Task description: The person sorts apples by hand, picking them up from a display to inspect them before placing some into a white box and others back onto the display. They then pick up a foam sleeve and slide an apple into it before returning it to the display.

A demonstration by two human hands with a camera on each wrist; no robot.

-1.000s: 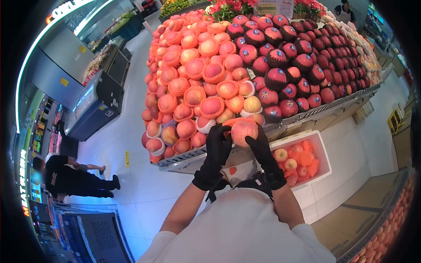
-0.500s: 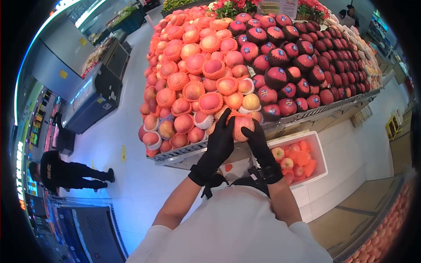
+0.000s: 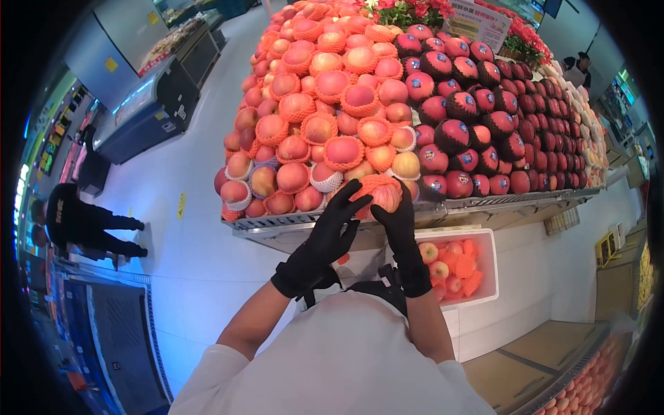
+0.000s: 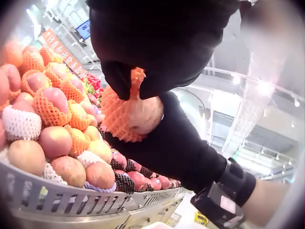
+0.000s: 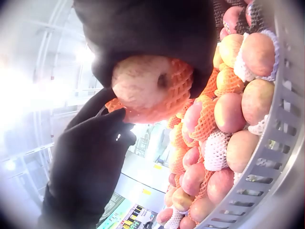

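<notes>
Both hands wear black gloves and hold one pinkish apple [image 3: 384, 196] half wrapped in an orange foam net, right at the front lower row of the apple pile [image 3: 325, 117]. My right hand [image 3: 399, 221] cups the apple [image 5: 143, 86] with its fingers curled round it. My left hand [image 3: 332, 221] has its fingers spread against the net's left side. In the left wrist view a tuft of the net [image 4: 137, 78] sticks up between the left fingers. Netted apples [image 4: 50, 102] lie just beside the held one, on the metal rack [image 4: 57, 200].
Dark red apples [image 3: 477, 117] fill the right half of the display. Its metal rim [image 3: 290, 221] runs in front of me. A white crate [image 3: 488, 238] of apples and nets stands on the floor below right. A person in black [image 3: 76, 221] bends at the far left near a freezer cabinet [image 3: 145, 111].
Both hands have carried the netted apple up and forward to the pile's front row. The left fingers have spread over the net. My view has come closer to the display.
</notes>
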